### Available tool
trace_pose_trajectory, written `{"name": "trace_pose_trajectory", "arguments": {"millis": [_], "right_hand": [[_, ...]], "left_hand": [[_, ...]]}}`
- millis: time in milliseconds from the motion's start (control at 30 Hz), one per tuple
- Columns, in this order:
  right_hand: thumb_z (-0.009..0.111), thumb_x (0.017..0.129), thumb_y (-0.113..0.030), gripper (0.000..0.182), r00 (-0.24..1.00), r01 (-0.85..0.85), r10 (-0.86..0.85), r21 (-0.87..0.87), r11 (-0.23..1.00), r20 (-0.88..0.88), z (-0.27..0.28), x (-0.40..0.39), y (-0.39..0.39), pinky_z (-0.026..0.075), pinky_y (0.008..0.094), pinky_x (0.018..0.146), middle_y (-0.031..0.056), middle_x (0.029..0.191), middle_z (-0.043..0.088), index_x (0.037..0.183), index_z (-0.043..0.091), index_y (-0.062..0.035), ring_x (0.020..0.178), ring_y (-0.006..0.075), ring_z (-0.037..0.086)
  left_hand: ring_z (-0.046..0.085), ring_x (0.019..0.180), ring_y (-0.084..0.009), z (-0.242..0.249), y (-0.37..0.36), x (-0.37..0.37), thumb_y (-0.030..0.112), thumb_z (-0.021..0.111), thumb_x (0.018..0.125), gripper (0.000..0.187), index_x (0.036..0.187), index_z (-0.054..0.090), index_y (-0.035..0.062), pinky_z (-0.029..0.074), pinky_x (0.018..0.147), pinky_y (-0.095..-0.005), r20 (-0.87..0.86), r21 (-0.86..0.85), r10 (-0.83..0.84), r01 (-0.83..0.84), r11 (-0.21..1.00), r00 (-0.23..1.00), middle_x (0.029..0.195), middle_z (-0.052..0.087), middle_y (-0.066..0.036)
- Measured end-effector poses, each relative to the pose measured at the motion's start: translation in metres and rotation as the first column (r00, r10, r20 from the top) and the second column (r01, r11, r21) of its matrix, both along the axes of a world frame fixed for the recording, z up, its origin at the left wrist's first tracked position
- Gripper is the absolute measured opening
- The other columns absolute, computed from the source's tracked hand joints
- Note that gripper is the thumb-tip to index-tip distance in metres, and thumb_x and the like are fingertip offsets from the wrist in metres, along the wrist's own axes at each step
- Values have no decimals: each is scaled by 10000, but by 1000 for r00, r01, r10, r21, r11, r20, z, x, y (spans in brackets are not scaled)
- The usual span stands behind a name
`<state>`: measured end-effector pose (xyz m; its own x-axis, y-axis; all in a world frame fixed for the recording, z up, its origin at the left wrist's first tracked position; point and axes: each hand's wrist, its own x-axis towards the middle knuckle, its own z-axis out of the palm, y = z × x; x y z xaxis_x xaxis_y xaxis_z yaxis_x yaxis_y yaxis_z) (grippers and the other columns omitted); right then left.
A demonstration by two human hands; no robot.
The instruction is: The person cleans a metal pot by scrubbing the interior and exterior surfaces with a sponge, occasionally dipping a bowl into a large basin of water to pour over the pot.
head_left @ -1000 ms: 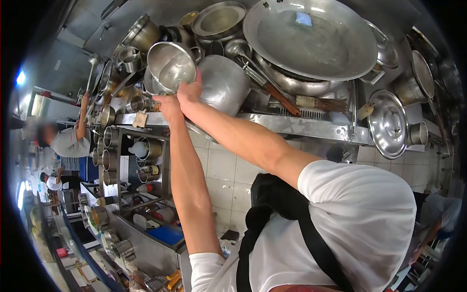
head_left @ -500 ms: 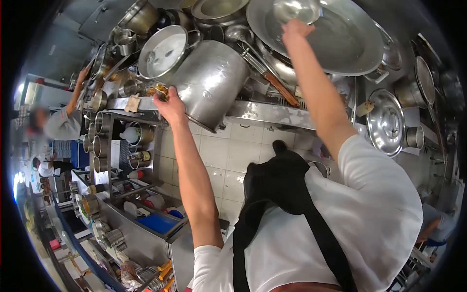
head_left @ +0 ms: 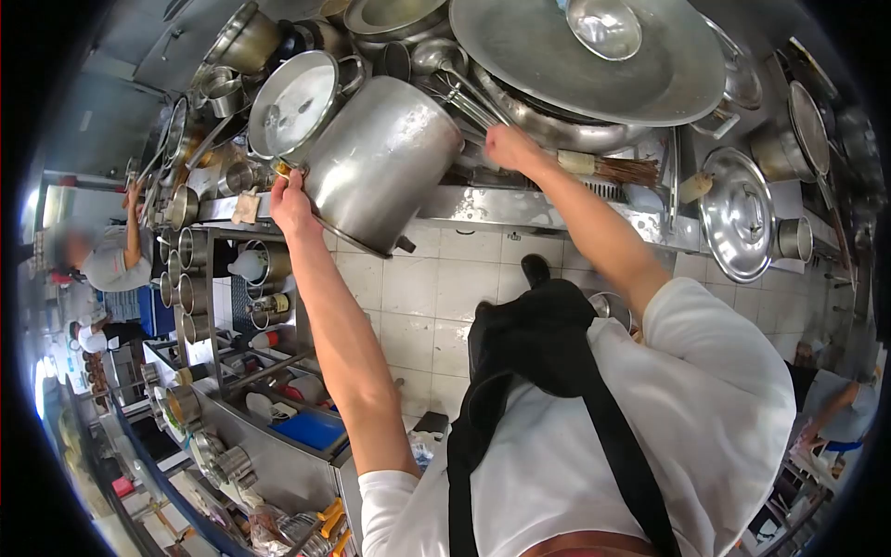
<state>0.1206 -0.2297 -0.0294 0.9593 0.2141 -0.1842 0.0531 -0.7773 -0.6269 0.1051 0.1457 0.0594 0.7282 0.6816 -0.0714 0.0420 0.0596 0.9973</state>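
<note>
My right hand (head_left: 512, 147) is closed at the end of a wire utensil (head_left: 471, 104), beside a large steel pot (head_left: 388, 153). The tilted pot lies along the counter edge between my hands. At the pot's left rim, the fingers of my left hand (head_left: 293, 202) are bent around a small golden-brown item (head_left: 282, 169), mostly hidden. A steel bowl-shaped ladle (head_left: 605, 26) rests in the wide wok (head_left: 548, 65). Right of my right hand lies a bristle brush (head_left: 626, 171).
A two-handled pan (head_left: 295, 104) stands behind the pot. Along the counter (head_left: 464, 202) on the right is a round lid (head_left: 738, 215). One person (head_left: 121, 255) works at far left, another (head_left: 840, 408) at far right. Shelves with pots stand lower left.
My right hand has left the ladle and wok and moved down and left to the wire utensil. The brush is now visible. My left hand and the pot appear slightly further left.
</note>
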Motion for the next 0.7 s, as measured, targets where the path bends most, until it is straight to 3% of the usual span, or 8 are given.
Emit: {"name": "trace_pose_trajectory", "arguments": {"millis": [100, 200, 267, 367, 433, 533, 633, 700], "right_hand": [[684, 888, -530, 626, 952, -213, 211, 17, 977, -223, -25, -24, -4, 498, 469, 1017, 222, 1272, 690, 1296, 681, -54, 1201, 382, 650], [657, 915, -556, 721, 974, -198, 206, -89, 976, 92, -138, -46, -7, 473, 478, 1058, 230, 1364, 640, 1427, 570, -56, 1264, 394, 609], [639, 945, -514, 679, 963, -171, 189, -108, 979, 190, -134, -46, -7, 486, 470, 1054, 233, 1371, 633, 1442, 552, -60, 1250, 403, 618], [607, 1015, -365, 601, 969, -98, 99, 16, 995, -228, -56, -61, -26, 486, 446, 1078, 253, 1436, 573, 1493, 481, -23, 1299, 426, 579], [550, 1043, -193, 531, 975, 74, -107, 172, 982, 196, -24, -80, -29, 481, 441, 1093, 246, 1481, 532, 1528, 420, -21, 1303, 442, 570], [546, 1033, -139, 504, 832, 77, -298, 435, 897, 468, 47, -86, 10, 400, 416, 1168, 221, 1531, 489, 1512, 447, -17, 1401, 412, 480], [534, 1030, -128, 503, 730, -63, -234, 404, 912, 642, 56, -33, 71, 299, 438, 1234, 204, 1608, 393, 1517, 452, -31, 1497, 358, 371], [565, 995, -173, 511, 760, -11, -7, 23, 1000, 650, 72, -30, 132, 294, 520, 1226, 189, 1590, 417, 1482, 493, -36, 1465, 338, 421]], "left_hand": [[640, 949, -160, 0, 27, 3, 103, 749, 935, 293, 1194, 661, -3, 502, 846, -296, -82, -77, 1, -7, 997, 997, 1063, 701, -49], [649, 989, -169, -23, 65, 16, 160, 734, 941, 273, 1171, 690, 20, 500, 906, -315, -124, -151, -126, 107, 983, 984, 1127, 706, -40], [652, 998, -186, -13, 64, 16, 184, 720, 944, 298, 1183, 689, 10, 501, 925, -323, -170, -157, -77, 51, 986, 982, 1147, 702, -55], [653, 1096, -242, 12, 30, -20, 226, 684, 944, 396, 1251, 659, -24, 507, 989, -360, -146, -341, -123, 67, 938, 982, 1222, 688, -110], [637, 1182, -269, 9, 15, -50, 253, 653, 990, 444, 1331, 602, -26, 524, 1001, -403, 230, -508, -321, 394, 766, 919, 1289, 663, -140], [632, 1201, -295, -10, -32, -74, 340, 548, 1082, 504, 1421, 503, -31, 547, 982, -452, 128, -318, -125, 160, 934, 984, 1370, 609, -157], [653, 1157, -314, 11, -42, -70, 416, 531, 1081, 549, 1402, 521, -30, 545, 983, -471, 129, -497, -232, 265, 826, 964, 1351, 615, -154], [663, 1127, -308, 14, -53, -64, 452, 514, 1081, 567, 1369, 549, -35, 544, 985, -468, 133, -512, -231, 267, 816, 964, 1342, 617, -154]]}}
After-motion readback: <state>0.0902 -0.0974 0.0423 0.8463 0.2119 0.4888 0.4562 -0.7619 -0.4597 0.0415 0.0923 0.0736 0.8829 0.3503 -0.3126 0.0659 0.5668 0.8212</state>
